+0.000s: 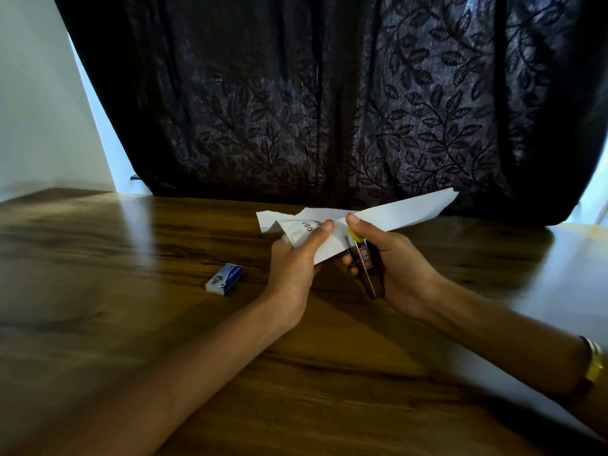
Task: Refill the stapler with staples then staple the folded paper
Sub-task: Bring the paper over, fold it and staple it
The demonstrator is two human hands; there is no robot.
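Above a wooden table (138,324), near its far edge, a folded paper (388,215) is held up between two bare hands. The left hand (296,261) is closed on the paper's left part, with the thumb pressed on top beside some printed digits and the other fingers hidden underneath. The paper is white, creased and ragged at its left end, and its long right end is raised toward a dark leaf-patterned curtain (329,93) that hangs behind the table.

The right hand (394,268) is wrapped around a stapler (367,261), which is held roughly upright and slightly tilted, its dark body crossed by a red and white label. A yellow part is seen at the stapler's top end, just under the thumb, which is laid over the paper's lower edge. The stapler's head is met by the paper there; whether the sheet is actually between the jaws cannot be told, since the spot is covered by the thumb and the paper itself.

A small blue and white staple box (224,279) is seen lying flat on the table, to the left of the left hand and apart from it. Whether it is open cannot be told.

A gold-coloured bracelet (595,363) is worn on the right forearm near the frame's edge. A pale wall (36,93) is visible to the left of the curtain.
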